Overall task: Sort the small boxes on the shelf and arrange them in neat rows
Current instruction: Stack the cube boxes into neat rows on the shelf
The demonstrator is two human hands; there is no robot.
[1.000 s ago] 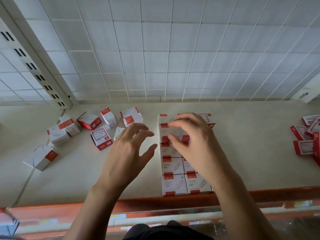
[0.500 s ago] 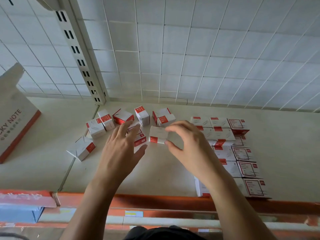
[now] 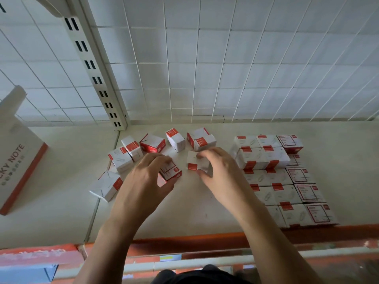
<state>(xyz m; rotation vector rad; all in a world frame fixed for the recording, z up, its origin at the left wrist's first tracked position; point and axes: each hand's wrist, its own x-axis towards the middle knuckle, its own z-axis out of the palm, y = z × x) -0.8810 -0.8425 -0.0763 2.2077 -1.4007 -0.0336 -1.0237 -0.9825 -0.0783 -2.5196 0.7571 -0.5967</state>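
We saw the left grip (image 3: 147, 181) curled over a small white cardboard box with a red-framed label (image 3: 171, 172). Its fingers lay on the far side and its thumb at the near edge, and the box sat tilted on the cream-coloured shelf (image 3: 205, 208). Just to the right, the right grip (image 3: 221, 175) pinched a small white cardboard box with a red corner (image 3: 193, 161) between thumb and fingertips. We could not tell whether that box touched the shelf. The two held boxes were near each other but apart.

Behind and to the left of the left grip lay a scatter of loose white-and-red small boxes (image 3: 123, 160), turned at all angles, one of them showing a mostly red side. To the right of the right grip stood a tidy block of white-and-red small boxes (image 3: 276, 181), set in three straight rows running from the back of the shelf to its orange front edge (image 3: 205, 240). A few more were stacked on top at the back.

Well apart at the far left stood a large white carton with an orange edge (image 3: 14, 160), printed "KY NOTE". A white wire grid panel (image 3: 225, 58) and a slotted cream upright (image 3: 92, 68) closed the back of the shelf.
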